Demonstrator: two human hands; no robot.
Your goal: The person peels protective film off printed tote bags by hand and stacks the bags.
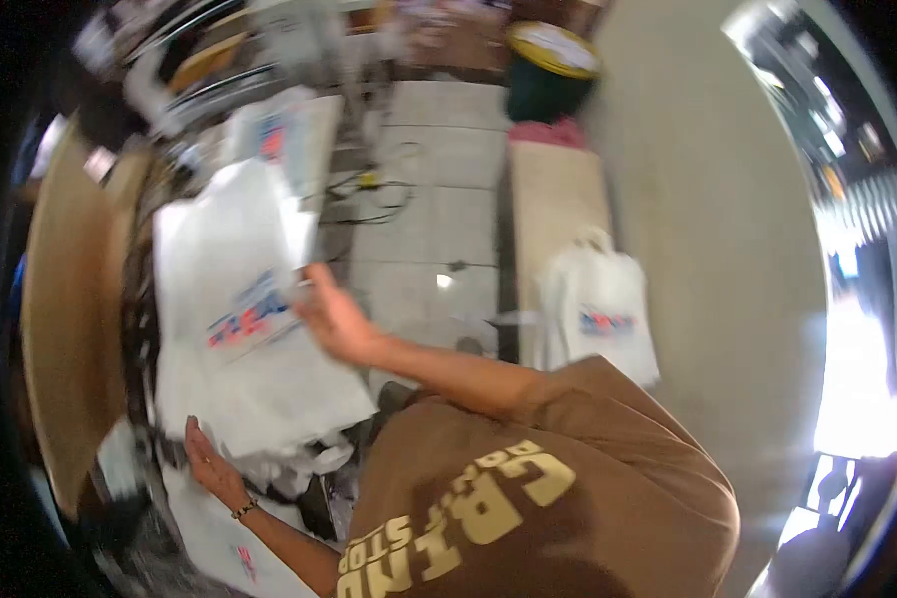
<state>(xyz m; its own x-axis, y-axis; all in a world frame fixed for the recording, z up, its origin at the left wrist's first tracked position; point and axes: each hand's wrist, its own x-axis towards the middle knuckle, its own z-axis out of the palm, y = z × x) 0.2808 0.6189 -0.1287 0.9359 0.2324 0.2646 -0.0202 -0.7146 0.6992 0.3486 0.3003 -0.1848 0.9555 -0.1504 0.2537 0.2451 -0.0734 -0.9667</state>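
Observation:
A large white bag (204, 389) with blue and red print lies spread out on the left. Over its right edge is my right hand (337, 319), smeared by motion, so its grip on the bag cannot be made out. My left hand (214, 468), with a bracelet at the wrist, is at the bag's lower left edge, its fingers stretched out and blurred. Another printed white item (304, 149) lies behind the bag, and more white printed material (239, 548) shows below my left forearm.
Another white bag (603, 319) rests on a long pale board (558, 194) beside the wall (708, 249). A dark green bucket (543, 90) with a yellow rim stands beyond. Cables (394, 204) lie on the tiled floor (429, 154). A curved wooden panel (70, 319) stands at far left.

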